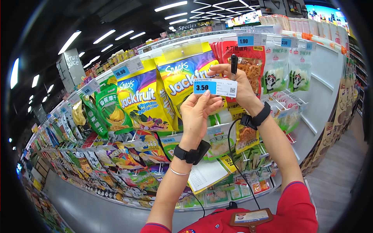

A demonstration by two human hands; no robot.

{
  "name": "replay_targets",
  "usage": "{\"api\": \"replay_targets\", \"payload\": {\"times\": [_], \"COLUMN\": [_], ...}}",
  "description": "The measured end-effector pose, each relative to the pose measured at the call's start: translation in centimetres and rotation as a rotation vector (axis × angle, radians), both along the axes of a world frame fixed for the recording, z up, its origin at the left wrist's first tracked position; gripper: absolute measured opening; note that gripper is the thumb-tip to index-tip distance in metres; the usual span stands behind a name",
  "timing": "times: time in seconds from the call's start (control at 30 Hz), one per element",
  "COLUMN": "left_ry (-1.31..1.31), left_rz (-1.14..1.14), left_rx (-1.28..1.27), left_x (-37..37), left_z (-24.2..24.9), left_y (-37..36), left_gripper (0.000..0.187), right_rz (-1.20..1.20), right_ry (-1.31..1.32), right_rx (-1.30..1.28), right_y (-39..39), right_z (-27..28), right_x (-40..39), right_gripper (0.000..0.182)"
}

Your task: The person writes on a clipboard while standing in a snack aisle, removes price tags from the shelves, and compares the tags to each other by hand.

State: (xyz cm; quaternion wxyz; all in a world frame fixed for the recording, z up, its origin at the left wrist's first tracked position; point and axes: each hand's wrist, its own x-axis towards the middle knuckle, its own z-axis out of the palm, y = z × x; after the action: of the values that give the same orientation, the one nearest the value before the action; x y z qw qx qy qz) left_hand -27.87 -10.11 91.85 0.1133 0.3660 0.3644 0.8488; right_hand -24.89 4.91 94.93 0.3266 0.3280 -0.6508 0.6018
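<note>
Supermarket aisle, ceiling strip lights glowing; shelf (330, 73) hanging jackfruit bags (142, 99) at 10 o'clock. Left hand (198, 110) pinching price tag (215, 87) lower edge, frame centre. Right hand (237, 83) gripping tag's right end plus black pen (234, 66), upright, at 12 o'clock.

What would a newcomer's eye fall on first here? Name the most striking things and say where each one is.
At the centre, the left hand and the right hand together hold up a price tag reading 3.50; the right hand also grips a black pen. Right behind it hang bright yellow and purple Jackfruit chip bags, on the upper hooks of a packed snack rack. Bottom right, a badge rests on the person's red top.
</note>
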Motion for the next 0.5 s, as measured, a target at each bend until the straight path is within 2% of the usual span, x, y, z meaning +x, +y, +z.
{"api": "replay_targets", "payload": {"times": [0.3,0.43,0.5], "left_ry": [0.009,-0.023,-0.021], "left_rz": [-0.098,-0.134,-0.122], "left_rx": [-0.010,-0.022,-0.038], "left_x": [0.2,0.4,0.5], "left_z": [0.8,1.0,1.1], "left_y": [-0.9,-1.2,-1.2], "left_gripper": [0.015,0.015,0.015], "right_rz": [0.190,0.246,0.317], "right_ry": [0.001,-0.005,-0.056], "right_rx": [0.163,0.176,0.077], "right_y": [-0.6,-0.6,-0.9], "right_z": [1.8,2.1,2.2], "right_x": [-1.3,-1.4,-1.2], "right_gripper": [0.033,0.035,0.039]}}
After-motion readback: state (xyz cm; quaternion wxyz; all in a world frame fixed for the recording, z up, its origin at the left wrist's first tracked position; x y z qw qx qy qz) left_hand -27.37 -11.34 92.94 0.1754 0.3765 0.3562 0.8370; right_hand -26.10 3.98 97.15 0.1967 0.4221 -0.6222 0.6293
